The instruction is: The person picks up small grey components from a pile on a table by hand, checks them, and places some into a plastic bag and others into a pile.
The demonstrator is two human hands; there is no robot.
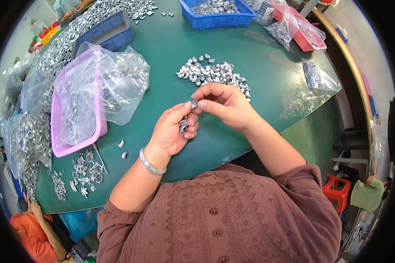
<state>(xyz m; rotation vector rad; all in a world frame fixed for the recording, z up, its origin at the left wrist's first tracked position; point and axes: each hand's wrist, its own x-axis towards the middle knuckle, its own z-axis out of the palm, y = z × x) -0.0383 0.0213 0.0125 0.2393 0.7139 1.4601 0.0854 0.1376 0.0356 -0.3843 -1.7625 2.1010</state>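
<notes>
My left hand [173, 129] is closed around several small silver curved metal pieces [183, 126] in its palm and lower fingers. Between its thumb and index finger it pinches one more silver metal piece [194, 104]. From the right, my right hand [224, 105] meets it, with thumb and index fingertips closed on the same piece. Just beyond my hands a loose pile of silver curved metal pieces [215, 72] lies on the green tabletop [162, 57]. Two single curved pieces [120, 143] rest on the table left of my left wrist.
A pink basket [102, 127] with clear plastic bags [123, 79] stands at the left, beside a large heap of metal parts [83, 28]. Blue bins [219, 21] and a red tray [300, 33] sit at the back. A person in orange [35, 234] is at lower left.
</notes>
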